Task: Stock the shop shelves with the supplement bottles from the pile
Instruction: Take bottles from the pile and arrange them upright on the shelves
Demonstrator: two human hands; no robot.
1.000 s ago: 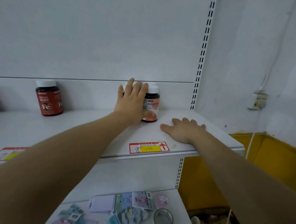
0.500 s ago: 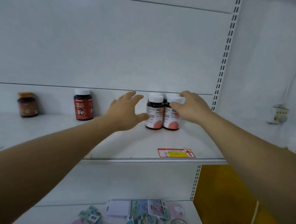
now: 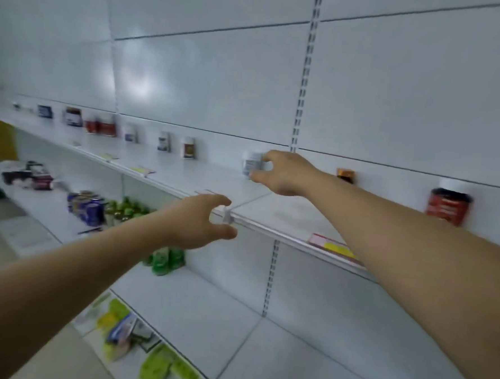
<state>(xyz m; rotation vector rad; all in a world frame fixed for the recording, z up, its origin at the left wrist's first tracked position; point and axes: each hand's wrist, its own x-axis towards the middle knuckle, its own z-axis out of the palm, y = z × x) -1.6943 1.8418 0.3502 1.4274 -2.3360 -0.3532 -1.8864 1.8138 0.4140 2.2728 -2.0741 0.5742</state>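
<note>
Bottles of supplement line the back of the upper shelf [image 3: 271,211], well apart from one another. The right hand [image 3: 285,174] curls fingers and thumb round a small white bottle [image 3: 252,163] standing there, gripping its side; blur hides the label. The left hand [image 3: 202,224] hovers at the shelf edge, fingers loosely curved, holding nothing. Such a bottle looks light, rigid and smooth, likely plastic, so a grip round the body below the cap should serve best.

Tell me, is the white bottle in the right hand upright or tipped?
Roughly upright: the white bottle stands on the shelf, right hand gripping it.
</note>
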